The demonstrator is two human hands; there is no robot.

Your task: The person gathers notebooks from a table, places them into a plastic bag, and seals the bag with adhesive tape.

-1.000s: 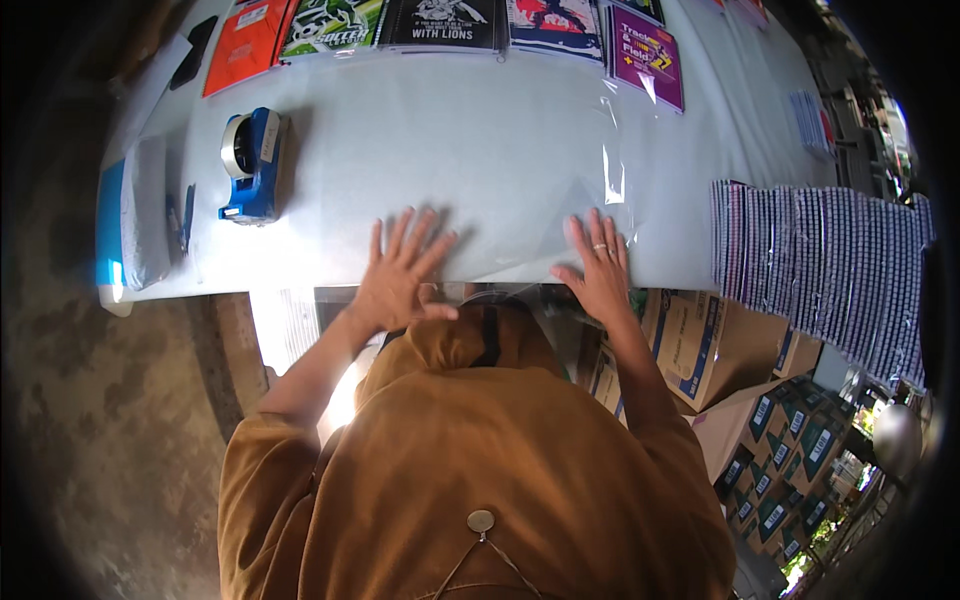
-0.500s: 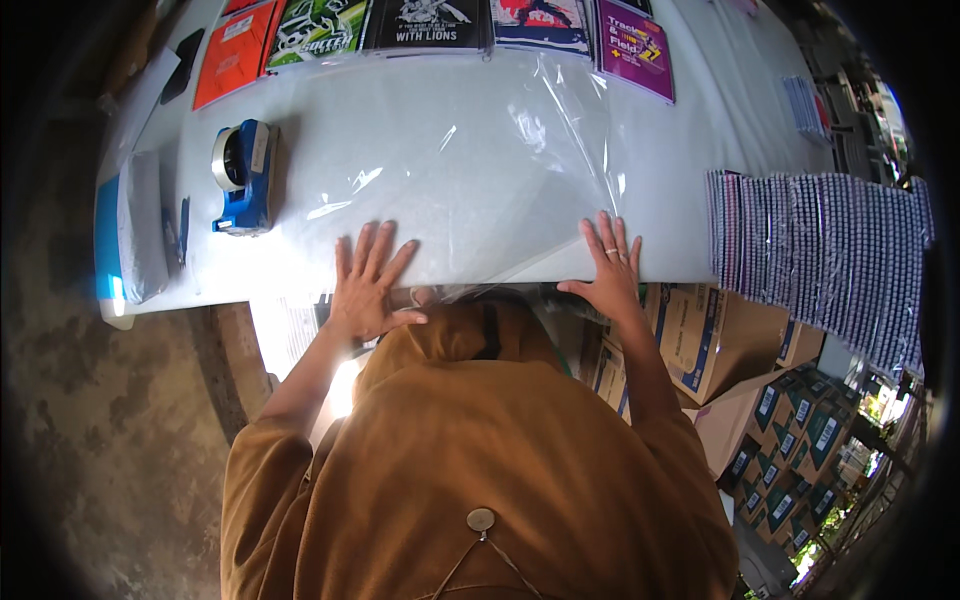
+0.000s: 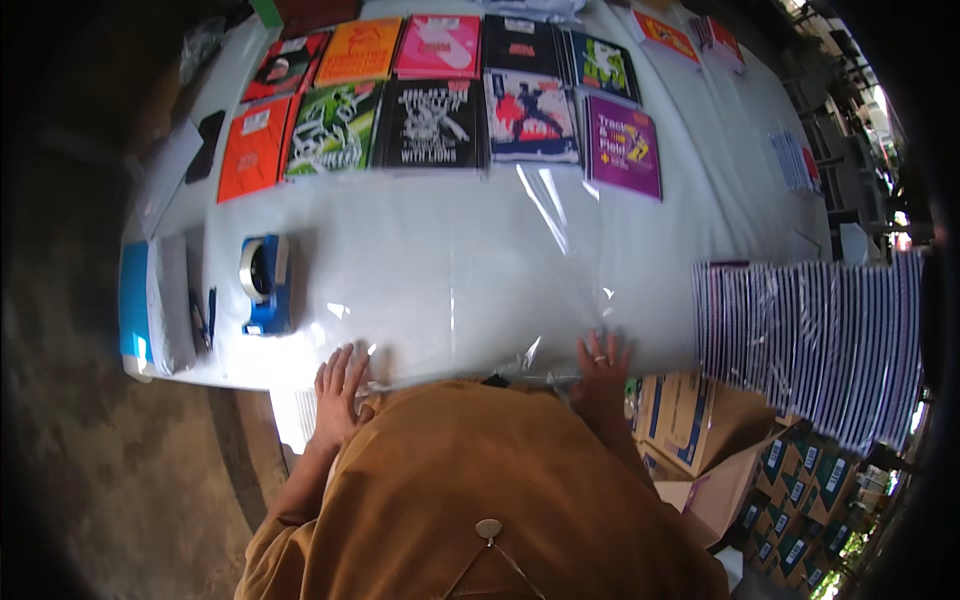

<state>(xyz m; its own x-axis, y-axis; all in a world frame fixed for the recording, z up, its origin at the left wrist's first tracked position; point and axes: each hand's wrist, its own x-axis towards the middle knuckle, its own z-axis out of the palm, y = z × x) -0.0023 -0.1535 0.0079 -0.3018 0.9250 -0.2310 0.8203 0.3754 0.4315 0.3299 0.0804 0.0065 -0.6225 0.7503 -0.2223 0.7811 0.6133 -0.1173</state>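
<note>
Fingers [image 3: 342,368] splayed and empty, we flank with left hand [image 3: 338,398] at eight o'clock and right hand [image 3: 602,370] at four clear film [image 3: 452,305] that seems spread but not yet smooth or loaded, tape dispenser [image 3: 277,290] at nine, notebooks [image 3: 433,122] at twelve.

Around the tape dispenser [image 3: 268,290], a white table [image 3: 400,235] is covered: clear film [image 3: 545,215] is spread to its right, a book stack [image 3: 810,345] is set farther right, pens [image 3: 211,318] are placed just left, and notebooks [image 3: 435,125] are laid beyond in rows.
</note>
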